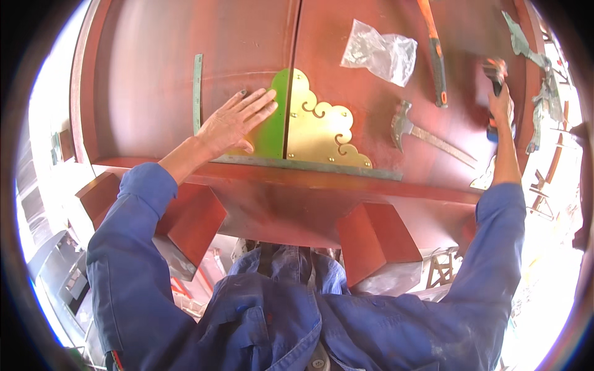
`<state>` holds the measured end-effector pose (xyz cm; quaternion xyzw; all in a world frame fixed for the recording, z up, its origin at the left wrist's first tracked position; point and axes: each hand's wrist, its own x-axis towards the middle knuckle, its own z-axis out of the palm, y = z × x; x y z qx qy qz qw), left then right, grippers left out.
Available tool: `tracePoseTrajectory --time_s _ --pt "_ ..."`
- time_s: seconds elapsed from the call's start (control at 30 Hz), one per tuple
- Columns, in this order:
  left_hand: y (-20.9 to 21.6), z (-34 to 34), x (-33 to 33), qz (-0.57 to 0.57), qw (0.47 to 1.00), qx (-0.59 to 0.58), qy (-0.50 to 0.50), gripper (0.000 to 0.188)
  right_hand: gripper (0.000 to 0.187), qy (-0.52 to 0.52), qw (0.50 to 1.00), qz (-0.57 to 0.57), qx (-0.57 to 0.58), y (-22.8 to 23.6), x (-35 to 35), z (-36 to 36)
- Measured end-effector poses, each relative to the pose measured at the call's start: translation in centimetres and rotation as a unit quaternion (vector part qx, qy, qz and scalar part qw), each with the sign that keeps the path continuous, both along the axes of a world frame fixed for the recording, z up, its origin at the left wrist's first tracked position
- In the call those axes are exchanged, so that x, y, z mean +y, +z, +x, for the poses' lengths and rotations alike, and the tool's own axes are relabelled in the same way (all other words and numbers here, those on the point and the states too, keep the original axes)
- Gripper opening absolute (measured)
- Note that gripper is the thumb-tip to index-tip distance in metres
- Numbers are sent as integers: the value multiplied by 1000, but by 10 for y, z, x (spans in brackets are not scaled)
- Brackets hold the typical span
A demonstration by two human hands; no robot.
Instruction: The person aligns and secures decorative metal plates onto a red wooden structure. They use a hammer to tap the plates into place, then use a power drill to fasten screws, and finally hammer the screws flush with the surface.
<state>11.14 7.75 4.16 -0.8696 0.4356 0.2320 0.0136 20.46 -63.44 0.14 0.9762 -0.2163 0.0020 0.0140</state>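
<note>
Fingers [258,106] of the left hand [226,127] lie flat and slightly parted on the green corner plate [270,133], at eleven o'clock on the red panel [148,80]; the right hand [500,106], at two, wraps a blurred power tool [494,71]. The green corner plate looks thin, light and stiff, perhaps slippery on its face: best pressed flat, or lifted by its edges, clear of the gold plate [315,133] at one o'clock

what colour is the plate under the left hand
The plate is green, yellower near its lower edge, as the head view shows.
</note>
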Motion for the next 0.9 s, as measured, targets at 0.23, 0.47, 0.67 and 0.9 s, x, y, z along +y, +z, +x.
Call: tracePoseTrajectory --time_s 0.23,0.47,0.67,0.9 --pt "-5 -6 6 -10 1000 9 11 117 36 -43 924 356 -132 193 105 -79" --pt "-11 -5 10 -30 1000 -8 -6 118 37 -74 895 426 108 243 326 -116" --pt "-9 -3 11 -12 1000 -4 -6 115 25 44 871 449 195 158 428 -94" --pt "-14 -4 12 -32 999 -7 2 113 28 80 868 434 227 132 436 -80"
